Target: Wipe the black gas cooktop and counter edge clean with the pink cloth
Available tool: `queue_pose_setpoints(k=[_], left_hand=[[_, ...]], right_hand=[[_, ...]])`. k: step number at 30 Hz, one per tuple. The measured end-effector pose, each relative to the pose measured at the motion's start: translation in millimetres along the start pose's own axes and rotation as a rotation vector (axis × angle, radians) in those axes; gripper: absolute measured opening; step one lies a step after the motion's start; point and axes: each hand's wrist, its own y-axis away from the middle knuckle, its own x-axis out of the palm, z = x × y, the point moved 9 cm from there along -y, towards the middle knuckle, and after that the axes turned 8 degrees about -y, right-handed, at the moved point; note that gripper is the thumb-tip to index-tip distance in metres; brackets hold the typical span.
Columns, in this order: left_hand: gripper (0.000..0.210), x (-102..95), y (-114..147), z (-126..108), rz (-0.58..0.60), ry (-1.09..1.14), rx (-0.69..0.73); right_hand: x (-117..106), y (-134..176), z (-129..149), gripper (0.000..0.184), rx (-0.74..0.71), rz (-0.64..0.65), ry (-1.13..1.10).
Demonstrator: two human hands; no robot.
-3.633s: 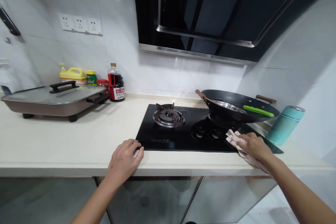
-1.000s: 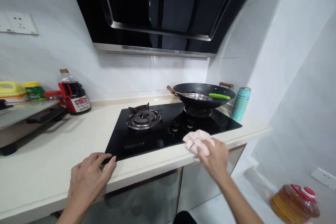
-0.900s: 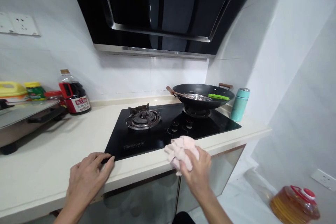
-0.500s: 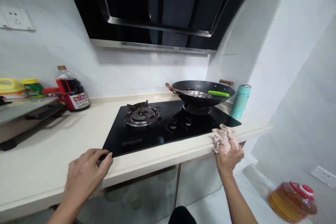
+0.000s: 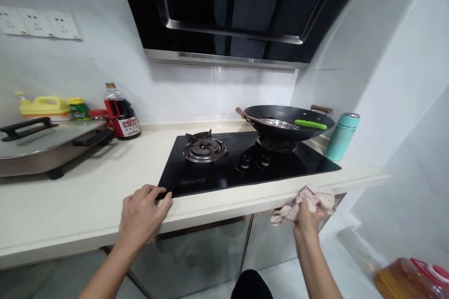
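In the right hand (image 5: 309, 220), pale cloth (image 5: 311, 193)

Red-labelled bottle (image 5: 122, 121) near lidded pan (image 5: 59, 138); wall sockets (image 5: 39, 22) above.

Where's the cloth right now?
Head view, lower right: the cloth is in the right hand, by the front edge of the counter, before the right half of the stove.
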Motion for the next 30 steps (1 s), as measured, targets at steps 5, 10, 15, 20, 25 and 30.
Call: queue_pose_setpoints(k=[5, 10, 15, 20, 25, 30], left_hand=[[0.033, -2.8, 1.3, -2.0, 0.026, 0.022, -0.023], [0.029, -3.8, 3.8, -0.9, 0.037, 0.055, -0.057], [0.026, -3.7, 7.5, 0.8, 0.026, 0.076, -0.054], [0.026, -3.5, 8.9, 0.9, 0.016, 0.077, -0.051], [0.026, -5.5, 9.3, 0.4, 0.023, 0.084, -0.051], [0.026, -5.2, 9.8, 1.7, 0.019, 0.106, -0.057]], right_hand=[[53.6, 128.0, -20.9, 0.086, 0.231, 0.187, -0.193], [90.2, 233.1, -43.1, 0.102, 0.397, 0.421, -0.166], [88.8, 274.1, -40.0, 0.091, 0.485, 0.700, -0.143], [62.2, 240.3, 3.5, 0.088, 0.602, 0.564, -0.205], [94.2, 117.5, 72.2, 0.061, 0.223, 0.585, -0.175], [94.9, -26.8, 83.3, 0.040, -0.359, 0.556, 0.530]])
